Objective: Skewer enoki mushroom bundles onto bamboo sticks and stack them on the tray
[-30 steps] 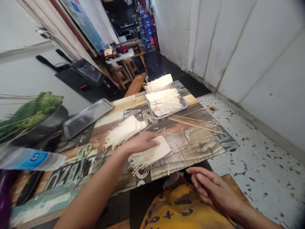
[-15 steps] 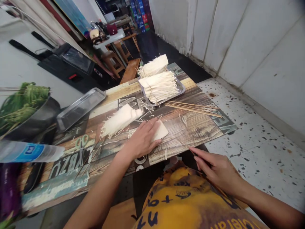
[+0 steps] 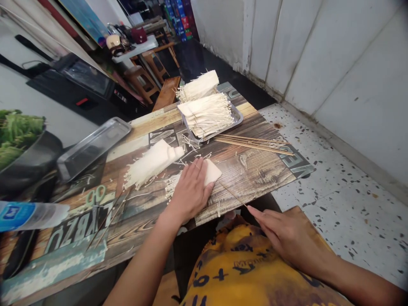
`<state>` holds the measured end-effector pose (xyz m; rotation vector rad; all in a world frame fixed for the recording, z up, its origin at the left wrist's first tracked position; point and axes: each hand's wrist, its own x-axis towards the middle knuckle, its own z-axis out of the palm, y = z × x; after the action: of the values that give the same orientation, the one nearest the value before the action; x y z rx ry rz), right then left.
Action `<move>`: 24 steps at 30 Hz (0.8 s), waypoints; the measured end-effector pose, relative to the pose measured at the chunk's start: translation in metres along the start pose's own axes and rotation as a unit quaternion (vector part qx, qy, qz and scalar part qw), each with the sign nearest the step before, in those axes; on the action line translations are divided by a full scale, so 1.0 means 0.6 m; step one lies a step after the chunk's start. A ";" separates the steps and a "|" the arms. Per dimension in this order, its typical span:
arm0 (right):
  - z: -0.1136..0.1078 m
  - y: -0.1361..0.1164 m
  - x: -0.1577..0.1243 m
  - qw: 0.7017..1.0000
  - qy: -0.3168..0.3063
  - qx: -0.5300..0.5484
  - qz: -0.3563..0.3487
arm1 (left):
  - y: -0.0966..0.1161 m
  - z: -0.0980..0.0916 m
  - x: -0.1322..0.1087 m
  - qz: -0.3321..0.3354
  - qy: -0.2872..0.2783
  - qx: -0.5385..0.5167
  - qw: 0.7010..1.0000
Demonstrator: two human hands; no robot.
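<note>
My left hand (image 3: 190, 189) lies flat, fingers stretched, over a white enoki mushroom bundle (image 3: 212, 171) near the table's front edge; its cut base shows past the fingertips and its caps by the wrist side. In my right hand (image 3: 277, 227), a thin wooden skewer (image 3: 232, 193) is pinched, its far end close to the bundle's base; whether it touches is unclear. Behind my left hand lies a second pile of enoki (image 3: 153, 162). Further back, a tray (image 3: 237, 121) holds skewered enoki bundles (image 3: 208, 115), with several loose skewers (image 3: 255, 143) beside it.
On the left are a clear plastic tray (image 3: 94, 148), green scissors (image 3: 95, 196), a water bottle (image 3: 33, 216), a black-handled knife (image 3: 21, 255) and a metal bowl (image 3: 33, 157) of green vegetables. Loose mushroom strands lie about the table (image 3: 137, 240).
My right hand has brought the skewer up, its far end now near the mushroom base. My left hand stays on the bundle. The whole view has shifted slightly.
</note>
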<state>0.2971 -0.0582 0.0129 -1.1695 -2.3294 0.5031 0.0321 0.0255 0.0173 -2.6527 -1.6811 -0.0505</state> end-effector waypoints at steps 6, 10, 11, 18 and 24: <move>-0.004 -0.003 0.008 1.000 -0.005 -0.014 0.003 | 0.002 -0.004 0.001 -0.017 -0.019 -0.017 1.000; -0.001 -0.004 0.009 1.000 0.003 -0.024 -0.005 | 0.001 -0.001 0.002 -0.024 -0.010 -0.020 0.999; 0.001 -0.003 0.007 1.000 0.006 -0.027 -0.008 | 0.001 0.000 0.002 -0.024 -0.008 -0.018 1.000; 0.012 0.006 -0.006 1.000 0.009 0.028 0.000 | 0.003 0.000 0.002 -0.021 -0.002 -0.016 1.000; 0.004 0.004 0.002 1.000 0.011 0.000 0.000 | 0.001 -0.001 0.002 -0.018 -0.004 -0.023 1.000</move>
<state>0.2962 -0.0561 0.0099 -1.1687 -2.3109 0.4877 0.0332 0.0264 0.0177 -2.6586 -1.7513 -0.0805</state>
